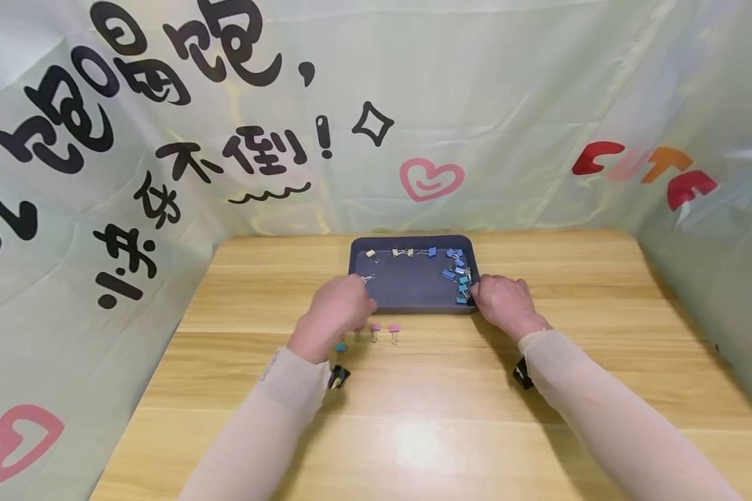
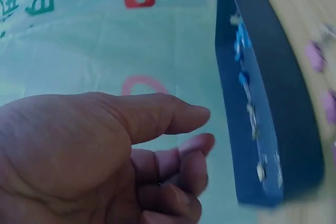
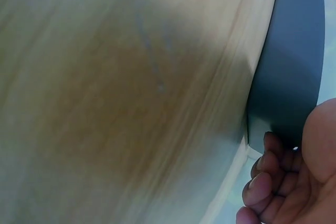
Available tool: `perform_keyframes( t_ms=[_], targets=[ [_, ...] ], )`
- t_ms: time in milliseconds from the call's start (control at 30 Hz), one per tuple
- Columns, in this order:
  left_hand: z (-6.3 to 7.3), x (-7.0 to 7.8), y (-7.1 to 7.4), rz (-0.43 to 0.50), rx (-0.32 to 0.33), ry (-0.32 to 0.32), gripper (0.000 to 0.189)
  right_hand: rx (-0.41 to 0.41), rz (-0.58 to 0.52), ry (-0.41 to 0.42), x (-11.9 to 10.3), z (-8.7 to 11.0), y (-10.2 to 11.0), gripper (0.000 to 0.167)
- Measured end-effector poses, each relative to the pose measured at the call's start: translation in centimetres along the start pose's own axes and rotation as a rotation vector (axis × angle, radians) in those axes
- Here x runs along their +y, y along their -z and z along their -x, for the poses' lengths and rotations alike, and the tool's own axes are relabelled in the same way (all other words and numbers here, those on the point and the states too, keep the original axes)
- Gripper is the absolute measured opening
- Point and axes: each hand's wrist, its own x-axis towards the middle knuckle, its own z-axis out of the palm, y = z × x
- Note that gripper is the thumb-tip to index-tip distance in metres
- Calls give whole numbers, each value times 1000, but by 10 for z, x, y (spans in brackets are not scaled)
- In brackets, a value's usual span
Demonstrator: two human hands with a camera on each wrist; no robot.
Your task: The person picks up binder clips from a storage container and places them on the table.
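A shallow dark grey tray [image 1: 407, 287] lies on the table with several small binder clips inside. Blue clips [image 1: 459, 271] line its right side, and cream ones [image 1: 403, 252] sit along the far wall. My right hand [image 1: 506, 300] grips the tray's right wall near the front corner, fingers curled against it in the right wrist view. Over the left front corner is my left hand [image 1: 340, 306]; the left wrist view shows its thumb and index finger apart with nothing between. Pink clips [image 1: 394, 330] lie just in front of the tray, and a teal clip [image 1: 341, 347] beside my left wrist.
The wooden table [image 1: 426, 390] runs back to a pale fabric backdrop [image 1: 514, 104] with printed lettering and hearts. Fabric also rises along the left and right sides. A small black device [image 1: 338, 377] is worn under my left wrist.
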Motion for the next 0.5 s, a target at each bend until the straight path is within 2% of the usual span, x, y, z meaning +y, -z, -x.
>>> perform_keyframes(
  t_ms=[133,300,400,500],
  targets=[
    [-32,31,-4,-56,3,-117,29,-3,1,-6,-1,1,0,34],
    [-71,60,-23,-113,16,-222,19,-7,13,-5,-2,0,0,33],
    [-87,75,-34,-134,-4,-228,18,-5,25,-3,-2,0,-1,30],
    [-97,89,-44,-141,-42,-222,23,5,42,0,-1,0,-1,28]
  ],
)
